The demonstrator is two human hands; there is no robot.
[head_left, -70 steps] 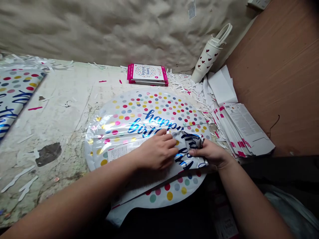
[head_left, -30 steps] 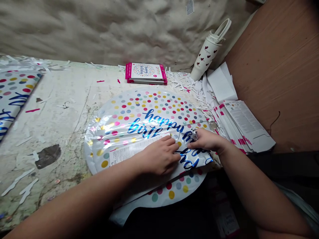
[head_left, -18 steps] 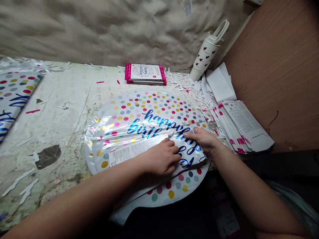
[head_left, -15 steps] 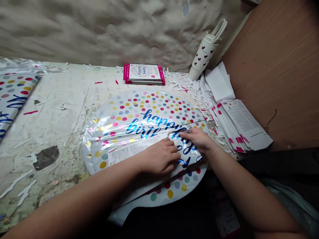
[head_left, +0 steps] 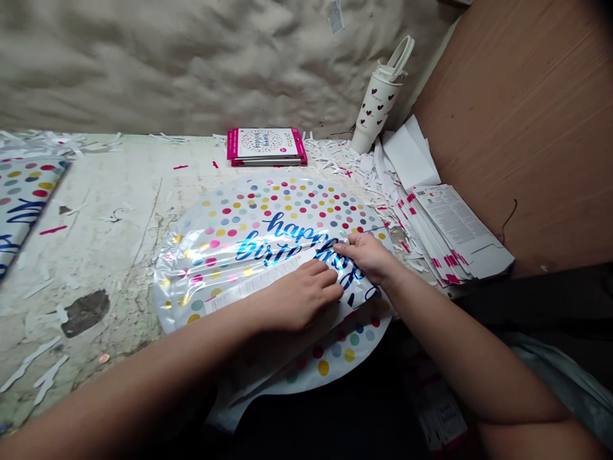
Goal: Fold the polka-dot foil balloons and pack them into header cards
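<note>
Silver foil balloon (head_left: 268,217) lies flat on a scarred white workbench (head_left: 110,211), printed with coloured dots and blue "happy birthday" lettering, its near part folded over on itself. A printed instruction sheet (head_left: 253,287) lies along the fold, just beside the person's left hand (head_left: 299,297).

That hand rests on the folded flap (head_left: 357,275) and the sheet's end, palm down, its fingers together and flat, not closed around anything. The right hand (head_left: 366,255) lies just beyond it on the same flap, near the balloon's right edge. Its fingers are together and pressing on the foil, but I can't tell whether the thumb pinches the fold. The two hands nearly touch.

Beyond the balloon stands a pink-edged stack of packaged balloons (head_left: 265,145), with a white heart-patterned tumbler (head_left: 373,108) further right. Paper shreds (head_left: 345,167) are scattered between the balloon and the tumbler. To the balloon's right sits a pile of printed, pink-edged card sleeves (head_left: 454,233), against a brown wooden panel (head_left: 517,128). Well left of the balloon, another foil balloon (head_left: 23,198) lies partly out of view.
</note>
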